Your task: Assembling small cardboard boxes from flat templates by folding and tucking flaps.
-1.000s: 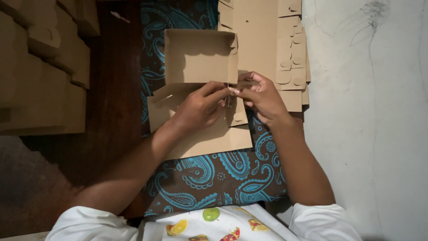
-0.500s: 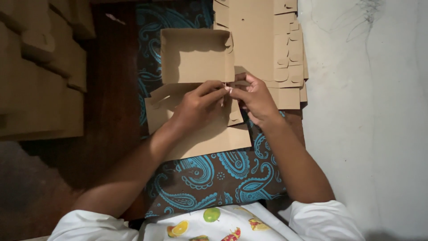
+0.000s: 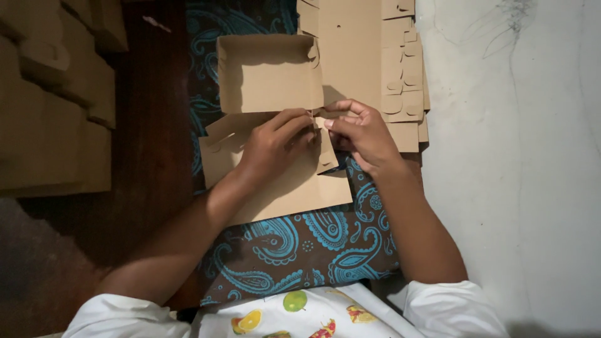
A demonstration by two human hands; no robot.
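A side flap of the half-folded cardboard box [image 3: 275,156] is pinched shut between left hand [image 3: 272,147] and right hand [image 3: 360,134]; tucking its tab calls for alignment.

To your left, stacked folded brown boxes [image 3: 50,106]; ahead, flat cardboard blanks [image 3: 375,56] on blue paisley cloth [image 3: 300,250].

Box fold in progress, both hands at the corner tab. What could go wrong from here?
1. Left hand and right hand pinch a small tab of the cardboard box; it might crease or tear.
2. The stack of flat blanks lies right beside it; the right wrist may shift it.
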